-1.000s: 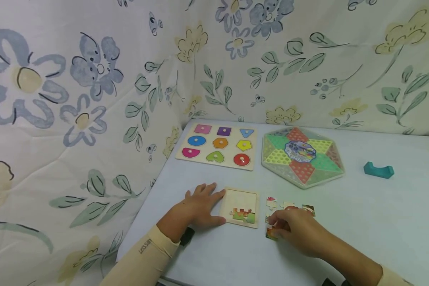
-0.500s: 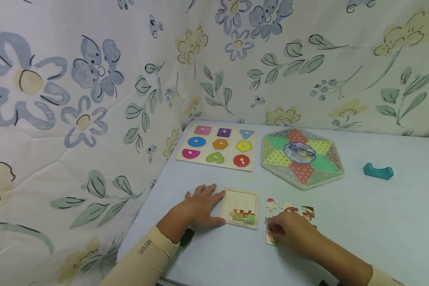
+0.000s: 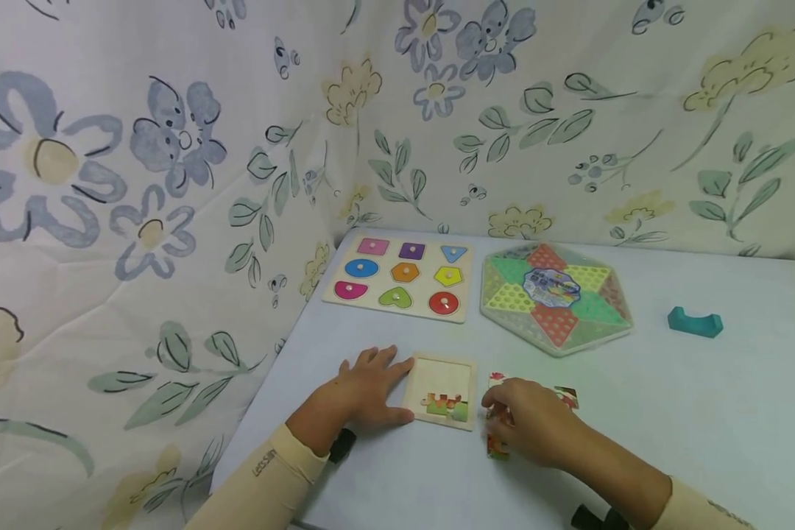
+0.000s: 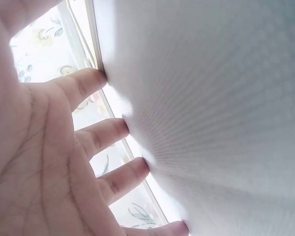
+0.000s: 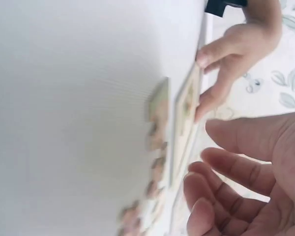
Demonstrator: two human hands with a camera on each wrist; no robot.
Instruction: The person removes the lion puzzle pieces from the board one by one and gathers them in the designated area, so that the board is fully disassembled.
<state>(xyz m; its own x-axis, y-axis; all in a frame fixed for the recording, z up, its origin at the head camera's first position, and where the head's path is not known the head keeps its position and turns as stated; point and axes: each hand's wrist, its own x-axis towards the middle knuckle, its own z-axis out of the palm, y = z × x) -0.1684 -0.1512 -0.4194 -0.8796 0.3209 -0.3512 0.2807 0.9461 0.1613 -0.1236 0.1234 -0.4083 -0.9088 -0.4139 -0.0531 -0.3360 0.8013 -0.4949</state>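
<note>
My left hand (image 3: 367, 390) lies on the white table with its fingers spread, thumb and index finger at the left side of a small square wooden puzzle tray (image 3: 439, 372). A few joined jigsaw pieces (image 3: 447, 407), green and orange, sit along the tray's lower part. Right of the tray, my right hand (image 3: 536, 419) hovers over loose jigsaw pieces (image 3: 498, 448) and hides several of them. In the right wrist view its fingers (image 5: 236, 164) are loosely bent, thumb apart from them, with nothing between. The loose pieces (image 5: 158, 105) lie flat below it.
Behind the tray lies a wooden shape board (image 3: 424, 305) with coloured knobbed shapes. Beside it is a hexagonal Chinese checkers board (image 3: 556, 327). A teal curved block (image 3: 695, 322) stands at the right. Floral cloth (image 3: 397, 110) hangs along the back and left.
The right hand has shifted slightly left and away from me, its fingertips parting from the lower left loose piece. The left hand stays at the tray. The head view has tilted a little.
</note>
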